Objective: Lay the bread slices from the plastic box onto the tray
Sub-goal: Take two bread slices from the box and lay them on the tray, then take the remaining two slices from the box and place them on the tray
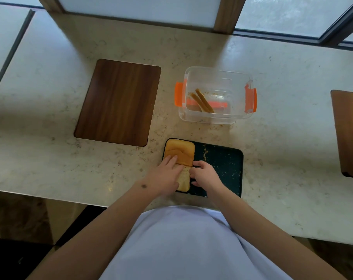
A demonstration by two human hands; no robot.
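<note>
Bread slices lie under both hands' grip.

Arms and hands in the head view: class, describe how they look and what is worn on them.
Both forearms are bare, with no sleeves, gloves, watch or rings visible. The left hand and right hand are uncovered. A small dark mark sits near the left wrist. A pale lilac garment covers the torso.

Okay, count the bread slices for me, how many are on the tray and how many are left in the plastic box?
On the tray: 2 bread slices, far one, near one
In the plastic box: 2 bread slices, on edge
Total: 4
</note>
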